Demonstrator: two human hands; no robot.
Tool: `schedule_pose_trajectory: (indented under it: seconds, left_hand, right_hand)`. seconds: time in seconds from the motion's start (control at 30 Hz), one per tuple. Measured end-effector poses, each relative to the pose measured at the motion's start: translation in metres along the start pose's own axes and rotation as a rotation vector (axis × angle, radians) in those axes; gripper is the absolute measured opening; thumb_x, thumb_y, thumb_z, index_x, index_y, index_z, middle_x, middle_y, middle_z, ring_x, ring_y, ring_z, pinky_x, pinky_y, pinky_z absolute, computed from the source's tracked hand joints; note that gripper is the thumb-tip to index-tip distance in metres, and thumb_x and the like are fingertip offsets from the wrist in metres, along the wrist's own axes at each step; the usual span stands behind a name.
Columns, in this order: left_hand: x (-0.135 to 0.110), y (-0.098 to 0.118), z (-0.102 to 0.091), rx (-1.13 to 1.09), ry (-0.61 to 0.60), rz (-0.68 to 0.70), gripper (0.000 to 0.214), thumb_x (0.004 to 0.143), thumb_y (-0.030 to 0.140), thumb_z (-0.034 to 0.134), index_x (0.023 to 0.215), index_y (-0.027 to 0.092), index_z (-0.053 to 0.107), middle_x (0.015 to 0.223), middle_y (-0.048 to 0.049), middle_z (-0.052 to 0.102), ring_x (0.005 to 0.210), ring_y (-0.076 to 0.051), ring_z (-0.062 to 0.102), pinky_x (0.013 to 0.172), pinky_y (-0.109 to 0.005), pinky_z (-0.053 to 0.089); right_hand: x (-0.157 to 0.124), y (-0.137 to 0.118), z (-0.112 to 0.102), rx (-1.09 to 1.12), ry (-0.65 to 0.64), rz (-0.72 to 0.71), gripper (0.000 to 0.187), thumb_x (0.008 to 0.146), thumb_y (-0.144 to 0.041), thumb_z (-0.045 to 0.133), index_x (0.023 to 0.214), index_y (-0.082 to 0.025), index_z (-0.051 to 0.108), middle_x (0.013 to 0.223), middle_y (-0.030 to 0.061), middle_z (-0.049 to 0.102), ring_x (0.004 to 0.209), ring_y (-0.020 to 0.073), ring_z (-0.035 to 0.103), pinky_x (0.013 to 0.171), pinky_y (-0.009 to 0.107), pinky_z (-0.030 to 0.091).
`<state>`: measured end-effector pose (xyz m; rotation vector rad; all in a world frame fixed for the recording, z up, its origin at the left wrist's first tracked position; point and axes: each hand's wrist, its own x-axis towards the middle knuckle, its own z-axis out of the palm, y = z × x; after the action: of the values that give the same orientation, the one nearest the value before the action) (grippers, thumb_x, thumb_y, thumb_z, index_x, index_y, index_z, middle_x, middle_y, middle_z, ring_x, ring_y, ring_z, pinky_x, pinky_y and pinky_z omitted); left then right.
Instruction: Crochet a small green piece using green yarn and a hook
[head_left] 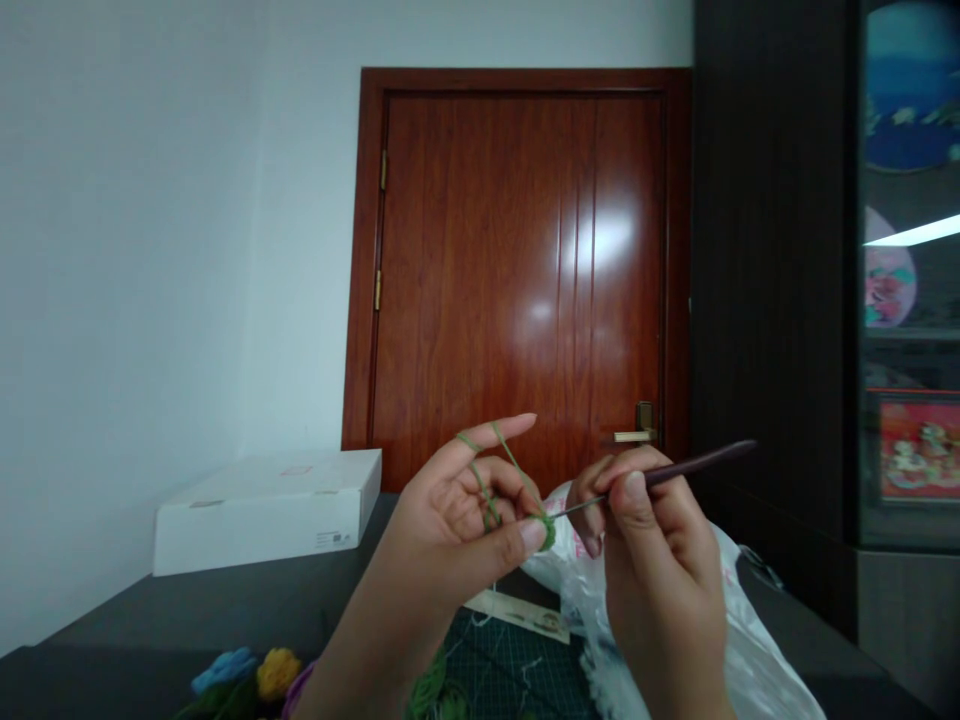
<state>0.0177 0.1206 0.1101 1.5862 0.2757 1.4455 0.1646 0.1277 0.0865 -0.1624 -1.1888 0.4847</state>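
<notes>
My left hand [469,515] is raised before me, pinching a small green crochet piece [548,530] between thumb and fingers. Green yarn [487,470] runs from it over my outstretched index finger. My right hand [652,530] is closed round a dark crochet hook [675,468], whose thin metal tip points left into the green piece. The handle sticks out to the upper right.
A dark table [247,610] holds a white flat box [270,508] at the back left, a white plastic bag [742,640] under my right hand, a green cutting mat [510,670], and blue and yellow yarn flowers [251,675] at the front left. Behind stand a brown wooden door [517,270] and a dark cabinet [772,300].
</notes>
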Motion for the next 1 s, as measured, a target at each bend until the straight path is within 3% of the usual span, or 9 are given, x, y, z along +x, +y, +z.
schedule_pose_trajectory:
  seconds: [0.17, 0.3, 0.53, 0.73, 0.83, 1.0]
  left_hand:
    - [0.002, -0.002, -0.003, -0.143, -0.128, -0.049, 0.061, 0.074, 0.01, 0.086, 0.131, 0.019, 0.065, 0.081, -0.0029, 0.069, 0.062, -0.009, 0.055, 0.051, -0.017, 0.042]
    - [0.004, -0.005, -0.005, -0.152, -0.099, -0.069, 0.056, 0.076, 0.014, 0.085, 0.129, 0.017, 0.066, 0.083, -0.0033, 0.067, 0.067, -0.013, 0.061, 0.05, -0.018, 0.045]
    - [0.003, -0.007, 0.0, -0.056, -0.038, 0.049, 0.063, 0.078, 0.014, 0.084, 0.135, 0.018, 0.059, 0.086, -0.0023, 0.066, 0.067, -0.013, 0.064, 0.055, -0.022, 0.05]
    - [0.0, -0.009, 0.008, -0.007, 0.006, 0.089, 0.063, 0.078, 0.011, 0.082, 0.135, 0.018, 0.057, 0.083, -0.0009, 0.066, 0.07, -0.015, 0.067, 0.063, -0.026, 0.052]
    - [-0.003, -0.004, 0.011, 0.025, 0.05, 0.039, 0.062, 0.082, 0.012, 0.078, 0.139, 0.018, 0.056, 0.086, -0.0027, 0.067, 0.072, -0.014, 0.064, 0.058, -0.023, 0.047]
    - [-0.005, 0.002, 0.01, -0.092, -0.035, -0.085, 0.082, 0.078, 0.017, 0.083, 0.151, 0.023, 0.045, 0.085, -0.0021, 0.067, 0.066, -0.013, 0.059, 0.054, -0.022, 0.045]
  right_hand:
    - [0.004, -0.001, 0.002, 0.311, -0.154, 0.302, 0.03, 0.097, -0.042, 0.064, 0.078, -0.021, 0.056, 0.06, -0.0048, 0.05, 0.05, 0.0097, 0.043, 0.048, 0.022, 0.038]
    - [0.002, 0.001, 0.006, 0.46, -0.238, 0.417, 0.029, 0.095, -0.042, 0.067, 0.079, -0.022, 0.053, 0.064, -0.0048, 0.053, 0.053, 0.0101, 0.046, 0.05, 0.022, 0.041]
    - [0.0, 0.005, 0.009, 0.399, -0.176, 0.281, 0.025, 0.094, -0.036, 0.071, 0.082, -0.024, 0.052, 0.067, -0.0071, 0.057, 0.051, 0.0086, 0.044, 0.054, 0.021, 0.046]
    - [-0.001, 0.009, 0.01, 0.315, -0.138, 0.149, 0.023, 0.09, -0.036, 0.076, 0.082, -0.023, 0.058, 0.073, -0.0047, 0.058, 0.057, 0.0091, 0.051, 0.052, 0.02, 0.044]
    - [-0.001, 0.012, 0.01, 0.308, -0.132, 0.126, 0.021, 0.091, -0.037, 0.075, 0.085, -0.022, 0.062, 0.074, -0.0045, 0.057, 0.053, 0.0077, 0.048, 0.05, 0.02, 0.043]
    - [-0.002, 0.011, 0.006, 0.296, -0.139, 0.132, 0.021, 0.095, -0.041, 0.069, 0.087, -0.023, 0.062, 0.068, -0.0053, 0.051, 0.051, 0.0086, 0.043, 0.044, 0.018, 0.036]
